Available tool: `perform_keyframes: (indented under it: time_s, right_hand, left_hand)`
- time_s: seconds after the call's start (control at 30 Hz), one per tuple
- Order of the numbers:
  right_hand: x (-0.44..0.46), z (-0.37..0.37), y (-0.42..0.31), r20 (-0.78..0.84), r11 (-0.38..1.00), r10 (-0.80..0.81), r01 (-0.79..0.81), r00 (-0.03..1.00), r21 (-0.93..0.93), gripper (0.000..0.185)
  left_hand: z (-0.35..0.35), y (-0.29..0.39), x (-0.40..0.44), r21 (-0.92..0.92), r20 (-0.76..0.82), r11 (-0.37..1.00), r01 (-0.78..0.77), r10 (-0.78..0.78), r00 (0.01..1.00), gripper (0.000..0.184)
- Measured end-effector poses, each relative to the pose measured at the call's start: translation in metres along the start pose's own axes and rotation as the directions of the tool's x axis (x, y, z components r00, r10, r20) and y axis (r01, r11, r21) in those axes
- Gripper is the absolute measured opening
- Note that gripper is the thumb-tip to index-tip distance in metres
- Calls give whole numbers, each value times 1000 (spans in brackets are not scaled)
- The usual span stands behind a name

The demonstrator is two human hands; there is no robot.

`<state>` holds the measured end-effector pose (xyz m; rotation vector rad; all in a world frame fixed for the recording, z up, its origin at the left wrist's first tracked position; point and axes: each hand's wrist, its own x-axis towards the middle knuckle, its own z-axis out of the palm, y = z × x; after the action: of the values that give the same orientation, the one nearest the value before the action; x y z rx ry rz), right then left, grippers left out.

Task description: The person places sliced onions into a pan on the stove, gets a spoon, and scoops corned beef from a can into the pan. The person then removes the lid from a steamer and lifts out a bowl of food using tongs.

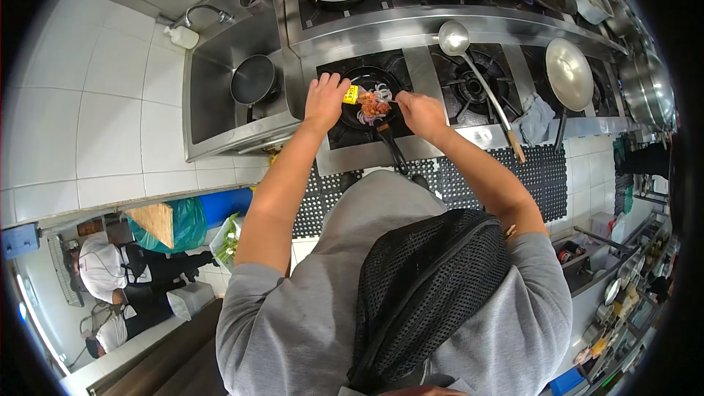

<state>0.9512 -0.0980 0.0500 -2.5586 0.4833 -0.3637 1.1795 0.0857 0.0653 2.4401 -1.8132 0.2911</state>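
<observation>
1. Black frying pan [352,115] is our landmark; it sits on the stove [418,148], and its handle [392,149] points back toward our body.
2. Our left hand [327,100] is at the pan's left edge, fingers closed around a yellow-labelled container [350,94] that leans over the pan. We judge it light and rigid, perhaps slippery if greasy, so its sides are the place to hold.
3. Our right hand [423,113] is at the pan's right side, closed narrowly on what looks like a slim utensil [395,101]; its full shape is hidden from us.
4. Reddish food pieces [375,107] lie between our hands, over the pan. They look soft, moist and easy to break apart.
5. Sliced onion [382,91] lies in the pan around them, thin and limp-looking.
6. We expect the pan to be stiff and fairly heavy, best taken by the handle. Right of it rests a long ladle [480,77]; left of it is the sink [213,51].
</observation>
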Motion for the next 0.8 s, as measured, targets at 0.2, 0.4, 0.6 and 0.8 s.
perform_keyframes:
  time_s: [0.2, 0.4, 0.6, 0.8]
  right_hand:
    - [-3, -5, -10, -57, 1000, 14, -15, 998, -14, 10]
    - [-7, 13, 1, -9, 993, 97, -97, 995, -73, 10]
    - [-9, 0, -17, -115, 999, 49, -51, 992, -9, 9]
    - [-11, 10, -8, -93, 994, 106, -108, 990, -16, 10]
  left_hand:
    - [-13, 6, -16, -49, 51, 991, 122, -119, 992, 56]
    - [-22, 12, -25, -174, 6, 958, 230, -232, 973, 64]
    - [-30, 18, -36, -275, -32, 915, 295, -316, 948, 63]
    - [-25, 24, -43, -379, -41, 862, 337, -379, 924, 55]
